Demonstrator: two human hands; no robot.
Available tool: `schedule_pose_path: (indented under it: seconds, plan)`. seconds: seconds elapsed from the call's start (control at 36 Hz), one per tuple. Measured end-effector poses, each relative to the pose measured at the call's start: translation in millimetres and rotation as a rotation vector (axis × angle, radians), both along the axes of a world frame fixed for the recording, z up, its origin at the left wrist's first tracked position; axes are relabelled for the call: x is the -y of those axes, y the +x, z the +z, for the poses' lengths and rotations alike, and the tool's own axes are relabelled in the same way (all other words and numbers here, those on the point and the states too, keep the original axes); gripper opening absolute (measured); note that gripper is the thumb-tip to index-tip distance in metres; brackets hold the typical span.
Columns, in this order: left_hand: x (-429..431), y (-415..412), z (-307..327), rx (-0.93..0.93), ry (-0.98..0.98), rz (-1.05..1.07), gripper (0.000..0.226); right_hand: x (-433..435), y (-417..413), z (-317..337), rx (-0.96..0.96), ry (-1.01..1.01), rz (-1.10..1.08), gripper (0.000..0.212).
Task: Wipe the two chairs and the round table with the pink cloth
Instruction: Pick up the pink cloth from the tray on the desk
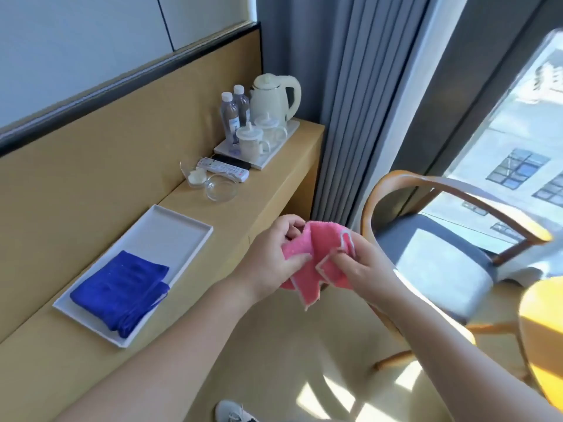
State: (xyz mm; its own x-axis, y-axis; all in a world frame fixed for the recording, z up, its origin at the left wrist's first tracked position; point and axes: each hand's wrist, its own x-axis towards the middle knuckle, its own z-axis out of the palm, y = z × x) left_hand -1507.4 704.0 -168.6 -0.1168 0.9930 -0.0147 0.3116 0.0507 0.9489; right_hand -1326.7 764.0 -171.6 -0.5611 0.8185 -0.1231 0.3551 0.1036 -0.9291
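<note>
I hold the pink cloth (316,260) in both hands in mid-air, between the counter and a chair. My left hand (274,257) pinches its left side and my right hand (362,266) grips its right edge; the cloth hangs crumpled between them. A wooden chair (432,257) with a curved back rail and a grey-blue seat stands just right of my hands, by the window. The yellow rim of the round table (540,333) shows at the right edge. Only one chair is in view.
A wooden counter (268,190) runs along the left wall. On it lie a white tray (170,229) with a folded blue cloth (122,287), a glass bowl (221,187), remote controls (224,170), and a kettle tray with bottles and cups (262,123). Grey curtains (359,102) hang behind the chair.
</note>
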Motion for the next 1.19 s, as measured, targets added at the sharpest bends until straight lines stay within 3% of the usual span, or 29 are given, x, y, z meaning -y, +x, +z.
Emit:
schedule_pose_path:
  seconds: [0.06,0.17,0.28,0.44,0.58,0.69,0.81,1.03,1.19]
  plan:
    - [-11.3,31.7,-2.3,-0.067,0.004,0.033,0.045,-9.7,34.3,-0.6,0.008,-0.063,-0.079,0.01]
    - [-29.2,95.0,-2.7,-0.161,0.006,0.073,0.031,-26.6,97.6,-4.7,0.002,-0.151,-0.246,0.027]
    - [-44.8,139.7,-3.3,-0.359,0.058,0.116,0.005,-43.2,152.8,-5.2,-0.016,-0.236,-0.344,0.028]
    - [-68.0,181.2,-4.9,-0.465,0.049,0.036,0.009,-62.0,208.1,-4.4,0.028,-0.147,-0.388,0.021]
    - [-91.0,198.2,-12.0,-0.438,-0.002,0.011,0.009,-83.5,233.6,-13.1,0.083,-0.101,-0.372,0.022]
    - [-129.5,199.4,-25.8,-0.42,-0.074,-0.061,0.006,-117.1,251.2,-24.5,0.242,-0.07,-0.284,0.025]
    - [-164.1,195.2,-37.5,-0.385,-0.153,-0.118,0.018,-148.5,257.7,-34.3,0.374,0.031,-0.25,0.03]
    - [-209.7,201.6,-67.7,-0.403,-0.221,-0.158,0.015,-193.0,251.7,-49.7,0.468,0.131,-0.385,0.027]
    - [-248.3,221.8,-88.0,-0.289,-0.347,-0.17,0.033,-233.0,245.5,-62.6,0.405,0.011,-0.453,0.028]
